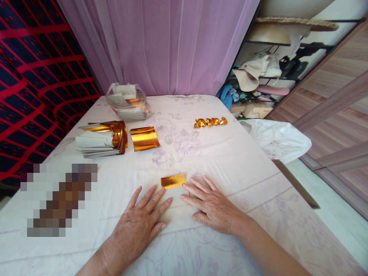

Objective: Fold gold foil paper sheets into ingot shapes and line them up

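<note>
A small rectangle of gold foil paper [173,181] lies flat on the cloth-covered table [184,214], just beyond my fingertips. My left hand [142,220] rests palm down with fingers spread, its fingertips close to the paper's near left corner. On the other side, my right hand [211,203] also lies flat and spread, a fingertip at the near right corner. A larger gold foil sheet [144,138] lies farther off to the left, beside a fanned stack of foil papers [99,143]. Several folded gold foil pieces [210,122] sit in a row at the back right.
A clear plastic bag of papers [128,101] stands at the back left. A pixelated patch [61,199] covers something at the left. Beyond the table hang a purple curtain [166,46] and a red-and-dark cloth [37,76]. A white bag [278,140] and a shelf with hats are at right.
</note>
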### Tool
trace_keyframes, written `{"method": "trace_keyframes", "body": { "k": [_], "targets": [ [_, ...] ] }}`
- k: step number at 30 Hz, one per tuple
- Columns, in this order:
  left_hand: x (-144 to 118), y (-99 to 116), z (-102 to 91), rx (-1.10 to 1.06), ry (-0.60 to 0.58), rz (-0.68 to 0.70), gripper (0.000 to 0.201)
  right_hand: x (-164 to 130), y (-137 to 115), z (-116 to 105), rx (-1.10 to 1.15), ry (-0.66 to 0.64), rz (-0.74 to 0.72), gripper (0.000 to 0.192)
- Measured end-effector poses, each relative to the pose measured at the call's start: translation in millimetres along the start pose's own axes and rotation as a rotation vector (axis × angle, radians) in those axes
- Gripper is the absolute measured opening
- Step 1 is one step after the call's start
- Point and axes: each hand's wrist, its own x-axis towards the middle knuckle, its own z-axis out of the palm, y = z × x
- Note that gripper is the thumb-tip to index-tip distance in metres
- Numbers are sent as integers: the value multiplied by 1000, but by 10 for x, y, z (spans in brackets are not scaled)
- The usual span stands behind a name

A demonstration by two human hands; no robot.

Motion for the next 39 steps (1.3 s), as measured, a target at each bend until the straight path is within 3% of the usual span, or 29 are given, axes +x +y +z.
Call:
{"method": "trace_keyframes", "body": {
  "k": [16, 25, 39],
  "targets": [
    [34, -40, -40, -56, 62, -12, 44, -43, 43, -68, 13, 13, 11, 53],
    [165, 70, -62, -82, 46, 118, 59, -29, 20, -60, -4, 39, -1, 55],
    [52, -121, -96, -149, 16, 45, 46, -24, 29, -57, -36, 57, 10, 50]
  ]
}}
